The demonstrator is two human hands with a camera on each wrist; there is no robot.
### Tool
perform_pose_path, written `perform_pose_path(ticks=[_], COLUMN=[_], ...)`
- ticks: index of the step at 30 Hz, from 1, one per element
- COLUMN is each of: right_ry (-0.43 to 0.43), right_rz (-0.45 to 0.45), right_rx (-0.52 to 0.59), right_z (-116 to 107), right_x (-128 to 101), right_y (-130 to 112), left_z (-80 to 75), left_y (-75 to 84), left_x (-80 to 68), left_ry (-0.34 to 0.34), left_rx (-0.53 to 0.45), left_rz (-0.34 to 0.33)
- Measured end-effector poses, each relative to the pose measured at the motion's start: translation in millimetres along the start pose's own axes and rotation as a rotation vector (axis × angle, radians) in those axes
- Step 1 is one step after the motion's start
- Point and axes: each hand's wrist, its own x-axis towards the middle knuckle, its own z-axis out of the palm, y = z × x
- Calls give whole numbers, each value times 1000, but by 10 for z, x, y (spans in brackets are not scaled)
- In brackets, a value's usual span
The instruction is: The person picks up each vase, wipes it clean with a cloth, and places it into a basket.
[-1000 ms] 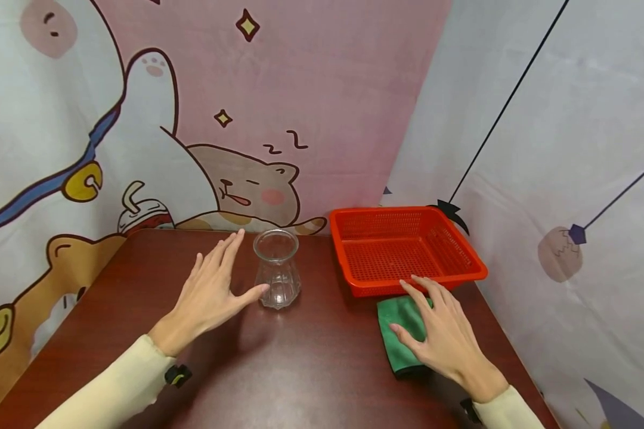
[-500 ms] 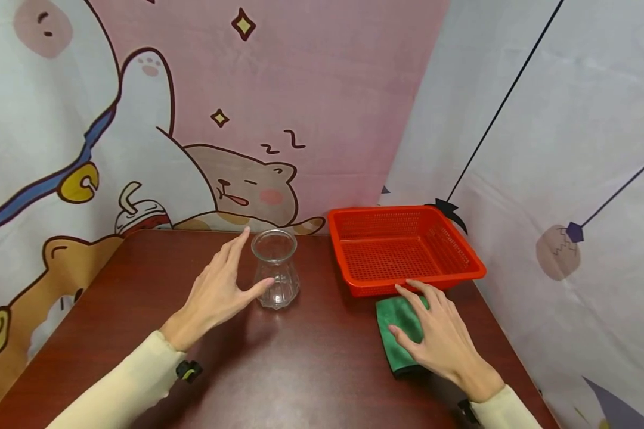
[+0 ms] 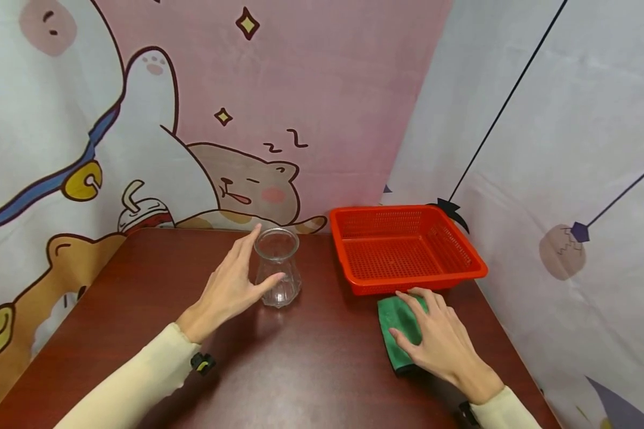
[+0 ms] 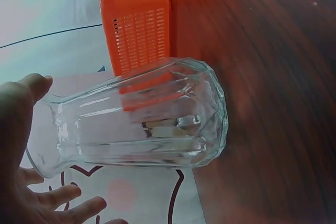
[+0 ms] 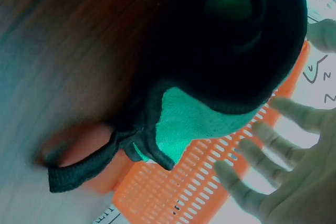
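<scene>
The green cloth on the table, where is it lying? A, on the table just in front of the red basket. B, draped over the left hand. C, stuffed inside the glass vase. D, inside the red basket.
A: the green cloth lies on the table at the near side of the red basket, under the right hand.

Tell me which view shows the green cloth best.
The head view: the green cloth lies folded on the table just in front of the red basket, partly under the right hand. The right wrist view shows only a dark, close-up fold of it. The left wrist view shows at most a tiny sliver.
</scene>
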Motion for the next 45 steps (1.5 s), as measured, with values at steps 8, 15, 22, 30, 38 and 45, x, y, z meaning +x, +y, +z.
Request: perform_pose_path(ticks=[8,15,22,30,38,45], right_ry=[-94,-112,-155,-125,-160,-210], right_rz=[140,221,299,284,326,394], right_rx=[-27,-25,-21,-131,-138,-114], right_z=[45,110,167,218,184,155], right_x=[-46,-55,-48,-7,7,-4], right_y=[-29,-55,-128,-249,-276,-247], left_z=[77,109,145,162,154,163], left_y=[47,81,74,95,101,95], left_x=[55,87,96,111,113,118], left_ry=[11,30,55,66,56,43], left_rx=[-30,-45,-79,-95,-82,-76], left_rz=[30,32,41,56,35,35])
